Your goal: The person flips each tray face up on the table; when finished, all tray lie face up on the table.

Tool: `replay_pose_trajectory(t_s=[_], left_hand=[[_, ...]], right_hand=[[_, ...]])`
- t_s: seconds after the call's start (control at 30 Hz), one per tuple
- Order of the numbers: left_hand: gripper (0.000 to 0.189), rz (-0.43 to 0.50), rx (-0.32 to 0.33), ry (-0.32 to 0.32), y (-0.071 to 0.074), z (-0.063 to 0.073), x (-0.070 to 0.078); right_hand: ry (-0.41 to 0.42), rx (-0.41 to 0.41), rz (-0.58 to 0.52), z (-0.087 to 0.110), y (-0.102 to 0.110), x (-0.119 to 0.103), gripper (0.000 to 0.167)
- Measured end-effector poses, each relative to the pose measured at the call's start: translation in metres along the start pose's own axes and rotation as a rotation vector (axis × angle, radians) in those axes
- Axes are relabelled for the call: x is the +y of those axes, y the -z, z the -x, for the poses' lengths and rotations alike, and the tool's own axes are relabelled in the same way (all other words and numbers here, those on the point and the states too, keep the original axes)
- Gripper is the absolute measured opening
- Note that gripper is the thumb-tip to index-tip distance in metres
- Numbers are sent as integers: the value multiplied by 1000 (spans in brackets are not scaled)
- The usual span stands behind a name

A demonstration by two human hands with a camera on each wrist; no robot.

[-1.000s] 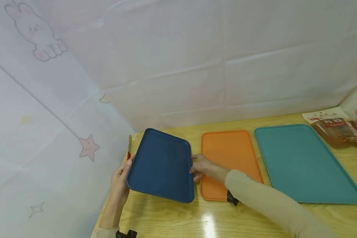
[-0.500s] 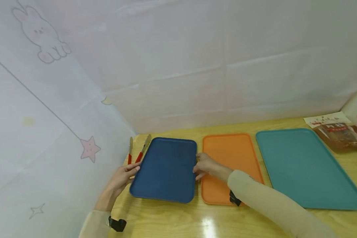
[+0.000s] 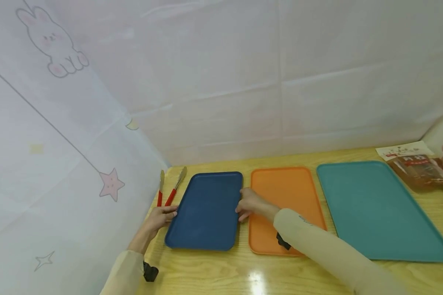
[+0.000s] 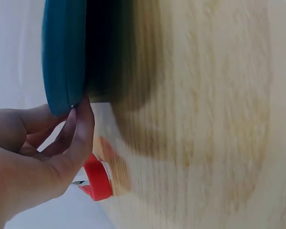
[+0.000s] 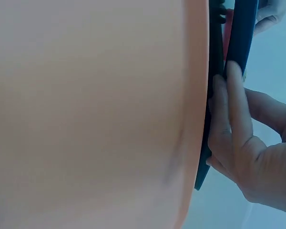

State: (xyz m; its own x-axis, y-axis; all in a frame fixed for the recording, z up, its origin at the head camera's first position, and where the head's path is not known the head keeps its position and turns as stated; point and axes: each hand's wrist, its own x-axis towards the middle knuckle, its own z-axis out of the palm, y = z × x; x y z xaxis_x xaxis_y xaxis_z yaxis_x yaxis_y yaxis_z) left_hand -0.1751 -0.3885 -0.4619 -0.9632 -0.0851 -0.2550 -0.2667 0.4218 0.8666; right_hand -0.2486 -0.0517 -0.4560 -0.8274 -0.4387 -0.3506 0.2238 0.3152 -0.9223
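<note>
A dark blue rectangular tray (image 3: 208,211) is held by its two long sides, low over the wooden table. My left hand (image 3: 158,219) pinches its left rim; in the left wrist view that tray rim (image 4: 64,57) stands above the table with a dark shadow beneath. My right hand (image 3: 252,203) grips the opposite rim, next to an orange tray (image 3: 280,184). In the right wrist view the fingers (image 5: 238,100) lie against the blue tray's edge (image 5: 243,33). Two slim metal utensils with red handles (image 3: 171,197) lie just beyond my left hand.
A larger teal tray (image 3: 376,209) lies right of the orange one. At the far right corner is a brown food packet (image 3: 421,168) with a white label card (image 3: 405,150). A white printed curtain (image 3: 221,82) hangs behind and left of the table (image 3: 206,274).
The blue tray has come down from a tilt to nearly level, uncovering the second red-handled utensil. My left hand has lowered with it; my right hand stays at the right rim.
</note>
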Motion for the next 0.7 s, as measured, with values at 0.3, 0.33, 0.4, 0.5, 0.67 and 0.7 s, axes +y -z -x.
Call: replay_pose_trajectory(t_s=[0.3, 0.33, 0.4, 0.5, 0.67, 0.7], left_hand=[[33, -232, 139, -91, -16, -5, -3], [32, -254, 148, -96, -17, -5, -4], [32, -296, 162, -110, -17, -5, -5], [32, -325, 177, -115, -14, -4, -3], [31, -463, 214, -147, -10, 1, 1], [31, -514, 243, -167, -12, 2, 3]], right_hand=[[53, 28, 228, -3, -7, 2, 80], [58, 27, 253, -3, -8, 2, 79], [74, 23, 269, -4, -10, 4, 72], [103, 18, 271, -8, -11, 3, 68], [147, 10, 328, -8, -13, -1, 75], [163, 8, 355, -5, -12, -2, 74]])
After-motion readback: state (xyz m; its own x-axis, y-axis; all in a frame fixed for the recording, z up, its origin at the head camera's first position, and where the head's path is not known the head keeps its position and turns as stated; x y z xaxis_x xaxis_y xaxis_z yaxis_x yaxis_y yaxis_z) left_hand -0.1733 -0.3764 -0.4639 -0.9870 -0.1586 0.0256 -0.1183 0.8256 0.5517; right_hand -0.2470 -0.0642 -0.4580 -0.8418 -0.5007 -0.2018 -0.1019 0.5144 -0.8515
